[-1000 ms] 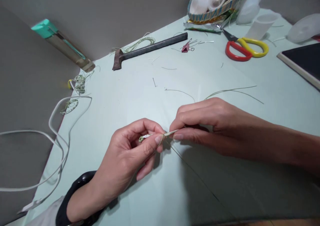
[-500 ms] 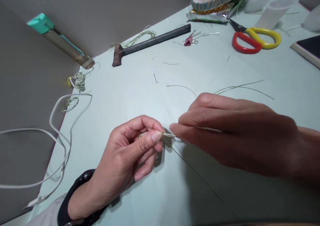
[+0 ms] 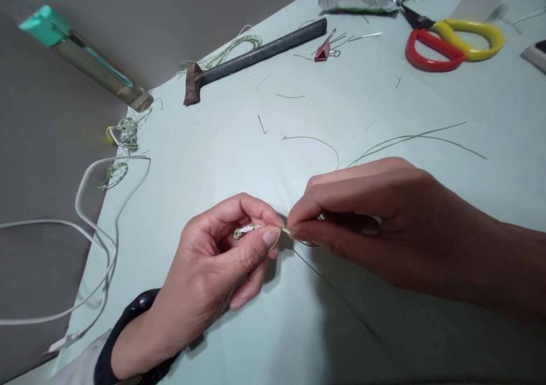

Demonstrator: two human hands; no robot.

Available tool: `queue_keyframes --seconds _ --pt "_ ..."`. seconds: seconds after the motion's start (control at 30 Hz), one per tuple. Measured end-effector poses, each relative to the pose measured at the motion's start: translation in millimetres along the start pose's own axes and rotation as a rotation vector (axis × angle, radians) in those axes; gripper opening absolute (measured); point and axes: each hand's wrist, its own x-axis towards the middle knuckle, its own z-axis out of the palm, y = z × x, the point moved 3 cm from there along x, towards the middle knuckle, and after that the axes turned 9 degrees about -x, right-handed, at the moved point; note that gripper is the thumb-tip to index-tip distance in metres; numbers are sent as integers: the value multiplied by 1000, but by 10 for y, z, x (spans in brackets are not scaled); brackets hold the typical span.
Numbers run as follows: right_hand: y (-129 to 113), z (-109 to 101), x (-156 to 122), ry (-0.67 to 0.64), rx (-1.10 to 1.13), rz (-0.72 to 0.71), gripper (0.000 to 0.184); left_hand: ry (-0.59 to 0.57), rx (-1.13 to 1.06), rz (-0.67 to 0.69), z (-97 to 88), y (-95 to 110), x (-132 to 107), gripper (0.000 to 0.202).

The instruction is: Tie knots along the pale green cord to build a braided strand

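Note:
My left hand (image 3: 222,265) pinches a small green-and-white woven piece (image 3: 246,230) between thumb and forefinger, low over the pale green table cover (image 3: 239,146). My right hand (image 3: 375,220) meets it from the right, its thumb and forefinger pinched on the thin pale strand (image 3: 286,231) that comes out of the piece. A thin dark thread (image 3: 328,280) trails from the pinch toward the lower right. A black band sits on my left wrist.
A hammer (image 3: 251,61) lies at the back, a pink binder clip (image 3: 322,50) beside it. Red-and-yellow scissors (image 3: 452,41) lie top right. Long green strands (image 3: 409,139) lie behind my right hand. A white cable (image 3: 89,226) loops at the left edge, near green thread coils (image 3: 123,135).
My right hand has slid left along the strand until its fingertips touch my left thumb. The view has tilted down, so the far objects sit higher in the picture.

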Motion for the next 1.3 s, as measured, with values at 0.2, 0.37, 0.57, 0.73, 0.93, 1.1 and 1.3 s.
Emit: queue_keyframes --seconds 0.2,0.37,0.57,0.73,0.93,1.1,1.3 --pt "1 -29 -1 29 -29 6 16 3 8 -9 -2 1 17 10" --pt "-19 -52 -14 50 -67 5 16 7 4 -31 8 11 18 10" --pt "-6 -57 -19 129 -21 9 17 -6 9 -39 25 4 8 8" --pt "6 -42 -3 -26 -46 20 16 -7 25 -35 2 -13 15 8" --pt "41 -7 19 -84 -55 -13 16 15 50 -31 20 -11 -3 10" --pt "34 -15 -12 -58 -83 -54 14 52 75 -24 38 7 -4 12" --pt "9 -78 -16 -3 -116 -89 16 29 73 -23 35 12 5 11"
